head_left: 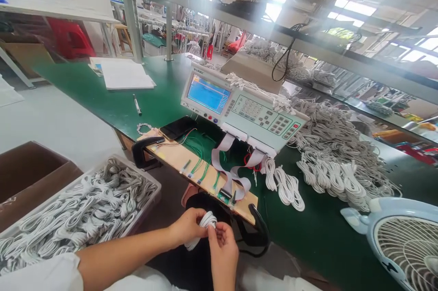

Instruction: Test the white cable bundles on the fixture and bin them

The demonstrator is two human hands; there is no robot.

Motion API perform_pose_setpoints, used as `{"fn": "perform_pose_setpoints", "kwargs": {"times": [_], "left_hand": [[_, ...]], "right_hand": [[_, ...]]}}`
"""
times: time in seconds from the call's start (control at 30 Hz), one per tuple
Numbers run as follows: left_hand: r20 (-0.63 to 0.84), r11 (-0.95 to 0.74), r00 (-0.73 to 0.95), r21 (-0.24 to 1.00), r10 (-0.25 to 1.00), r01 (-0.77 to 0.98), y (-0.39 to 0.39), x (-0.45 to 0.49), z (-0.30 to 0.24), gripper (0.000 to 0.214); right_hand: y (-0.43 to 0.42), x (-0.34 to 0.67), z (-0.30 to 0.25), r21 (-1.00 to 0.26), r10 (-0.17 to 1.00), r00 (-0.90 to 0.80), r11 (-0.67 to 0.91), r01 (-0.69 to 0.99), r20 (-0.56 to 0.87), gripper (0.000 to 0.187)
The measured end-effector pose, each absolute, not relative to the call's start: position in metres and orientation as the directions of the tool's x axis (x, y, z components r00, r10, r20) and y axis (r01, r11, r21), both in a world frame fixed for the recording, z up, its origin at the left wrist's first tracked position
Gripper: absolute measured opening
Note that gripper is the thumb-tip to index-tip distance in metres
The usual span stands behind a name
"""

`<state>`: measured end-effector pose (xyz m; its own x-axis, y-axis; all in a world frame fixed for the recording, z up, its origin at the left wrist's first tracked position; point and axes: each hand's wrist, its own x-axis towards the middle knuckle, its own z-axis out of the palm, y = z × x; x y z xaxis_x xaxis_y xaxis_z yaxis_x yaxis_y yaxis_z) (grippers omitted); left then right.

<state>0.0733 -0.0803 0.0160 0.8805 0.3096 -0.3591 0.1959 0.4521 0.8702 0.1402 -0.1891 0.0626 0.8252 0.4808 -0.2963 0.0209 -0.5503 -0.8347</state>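
A coiled bundle of white cable (207, 220) is held over my lap, in front of the table edge. My left hand (189, 226) is closed around the bundle from the left. On its right side, the fingers of my right hand (222, 241) pinch at the same bundle; exactly which strand they grip is hidden. Just beyond my hands lies a wooden board (201, 177) with small connectors and green wires along it. Grey ribbon cables (222, 149) run from the board to a tester (239, 104) with a lit blue screen.
Left of me, a plastic bin (155, 190) holds many coiled cables beside a cardboard box (34, 177). Black clamps (140, 152) grip the board's ends. More white coils (284, 186) and a large cable pile (338, 136) lie right, near a blue fan (404, 236). Papers (128, 74) and a pen (137, 104) lie at the back left.
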Motion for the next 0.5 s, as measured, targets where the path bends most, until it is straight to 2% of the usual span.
{"fn": "perform_pose_setpoints", "kwargs": {"times": [0.1,0.2,0.3,0.43,0.5], "left_hand": [[-0.335,0.357,0.869,0.912,0.363,0.202,-0.077,0.072,0.014,0.015],[-0.313,0.293,0.863,0.934,0.396,0.204,-0.076,0.071,0.022,0.021],[-0.333,0.297,0.851,0.929,0.407,0.222,-0.080,0.070,0.034,0.033],[-0.314,0.354,0.843,0.921,0.436,0.160,-0.086,0.072,0.038,0.031],[-0.317,0.414,0.831,0.903,0.457,0.117,-0.087,0.074,0.036,0.035]], "right_hand": [[-0.188,0.137,0.066,-0.793,0.527,0.811,-0.593,0.136,-0.255,0.032],[-0.187,0.139,0.069,-0.763,0.530,0.826,-0.611,0.212,-0.195,0.027],[-0.187,0.145,0.072,-0.819,0.466,0.864,-0.561,0.120,-0.192,0.028],[-0.188,0.149,0.077,-0.894,0.445,0.843,-0.439,-0.088,-0.301,0.041],[-0.190,0.149,0.079,-0.895,0.420,0.857,-0.437,-0.096,-0.297,0.044]]}}
